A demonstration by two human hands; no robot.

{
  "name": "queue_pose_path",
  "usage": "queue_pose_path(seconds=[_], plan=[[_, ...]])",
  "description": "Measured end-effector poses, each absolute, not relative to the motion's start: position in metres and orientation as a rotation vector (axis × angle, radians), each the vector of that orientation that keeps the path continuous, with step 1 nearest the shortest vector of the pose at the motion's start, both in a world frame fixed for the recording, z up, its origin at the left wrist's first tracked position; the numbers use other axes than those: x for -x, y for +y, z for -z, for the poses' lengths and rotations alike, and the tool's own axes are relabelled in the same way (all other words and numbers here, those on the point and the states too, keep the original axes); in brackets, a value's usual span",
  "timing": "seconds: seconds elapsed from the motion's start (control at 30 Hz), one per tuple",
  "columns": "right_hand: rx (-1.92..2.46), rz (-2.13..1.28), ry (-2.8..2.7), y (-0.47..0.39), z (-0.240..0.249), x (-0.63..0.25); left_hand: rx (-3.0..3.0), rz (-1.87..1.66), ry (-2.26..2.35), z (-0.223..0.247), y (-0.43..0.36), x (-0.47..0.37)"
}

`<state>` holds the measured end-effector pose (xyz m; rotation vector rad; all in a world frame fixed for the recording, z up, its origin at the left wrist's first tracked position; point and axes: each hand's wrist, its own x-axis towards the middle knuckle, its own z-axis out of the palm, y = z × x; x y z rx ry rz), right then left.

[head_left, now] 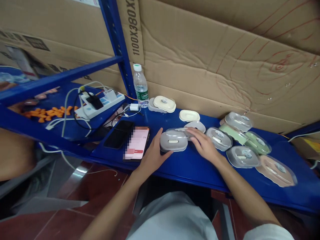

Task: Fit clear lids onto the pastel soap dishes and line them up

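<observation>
- Our left hand [153, 154] grasps the gray box [173, 144] between thumb and fingers, right of the lit phone [137, 141].
- Our right hand [202, 143] reaches the box's far right edge (we can't tell whether it grips).
- Other boxes [243, 156] sit farther right on our blue counter [195, 168].
- A bottle [141, 88] stands behind the phone.

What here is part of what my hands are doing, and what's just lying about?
Likely in use:
- gray container at your left hand
- similar lidded containers, right
- cream dish

Lying about:
- bottle
- lit phone
- dark phone
- power strip
</observation>
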<state>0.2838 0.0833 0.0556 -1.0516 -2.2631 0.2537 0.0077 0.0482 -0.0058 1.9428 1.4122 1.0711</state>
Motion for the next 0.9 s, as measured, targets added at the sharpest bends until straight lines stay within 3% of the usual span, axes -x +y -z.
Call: queue_pose_path(seconds=[0.23,0.9], plan=[[0.871,-0.270,-2.371,0.070,-0.024,-0.271,-1.979,-1.072,1.397,0.009,0.048,-0.007],[0.912,-0.178,-2.393,0.076,-0.027,-0.272,-2.182,-1.053,1.415,0.010,0.045,-0.007]])
